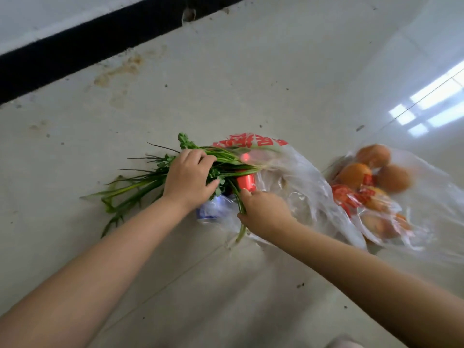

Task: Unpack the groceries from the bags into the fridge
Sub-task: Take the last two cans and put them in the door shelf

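Observation:
A bunch of green herbs and scallions [140, 184] lies half out of a clear plastic bag with red print [301, 182] on the floor. My left hand [188, 177] grips the bunch around its middle. My right hand [263, 212] pinches a few green stalks at the mouth of the bag. A red can [247, 183] shows inside the bag just beyond my right hand. A second clear bag [431, 197] to the right holds several oranges [354, 174]. The fridge is out of view.
The bags lie on a pale tiled floor [226, 79] with brown stains at the upper left. A black baseboard [88, 43] runs along the white wall at the top left. A blue-and-white packet [213, 212] lies under the bag's mouth.

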A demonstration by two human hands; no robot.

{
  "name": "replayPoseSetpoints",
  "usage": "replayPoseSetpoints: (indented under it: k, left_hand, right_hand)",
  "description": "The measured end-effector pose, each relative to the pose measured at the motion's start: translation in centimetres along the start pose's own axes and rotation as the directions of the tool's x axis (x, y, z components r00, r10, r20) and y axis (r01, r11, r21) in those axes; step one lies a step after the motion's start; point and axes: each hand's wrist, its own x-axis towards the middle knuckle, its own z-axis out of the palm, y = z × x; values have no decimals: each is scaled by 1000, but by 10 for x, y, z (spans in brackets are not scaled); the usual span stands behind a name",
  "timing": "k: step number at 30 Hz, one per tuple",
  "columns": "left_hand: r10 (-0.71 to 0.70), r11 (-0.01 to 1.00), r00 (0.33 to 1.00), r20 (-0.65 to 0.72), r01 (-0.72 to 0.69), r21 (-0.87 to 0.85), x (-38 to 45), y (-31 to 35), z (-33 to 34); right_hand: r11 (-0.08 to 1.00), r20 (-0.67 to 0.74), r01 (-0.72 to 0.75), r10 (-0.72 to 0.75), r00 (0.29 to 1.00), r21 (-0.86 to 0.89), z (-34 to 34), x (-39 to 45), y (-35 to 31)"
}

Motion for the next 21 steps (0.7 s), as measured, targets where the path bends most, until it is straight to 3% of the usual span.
replayPoseSetpoints:
  k: [5,10,14,17,19,21]
  left_hand:
    - [-59,997,987,149,53,47,3,1,-4]
    - [-73,994,982,175,58,91,18,-2,-2]
    - [-117,990,952,284,89,110,30,-2,-1]
    - [-97,990,956,276,63,128,32,-2,2]
    - [-70,989,962,263,32,146,31,-3,2]
    - [-66,986,974,217,30,164,30,-5,1]
  right_hand:
    - [969,-10,-134,139,990,208,8,-1,6]
    - [999,-166,-18,12,986,-30,-3,-4,23]
    - [992,-76,56,-65,995,-114,-6,-4,25]
    - [983,-70,94,-107,992,-160,-9,-4,25]
    - [974,-146,123,-151,978,-189,-17,1,30]
    - [944,-317,175,-264,911,-281,-29,7,35]
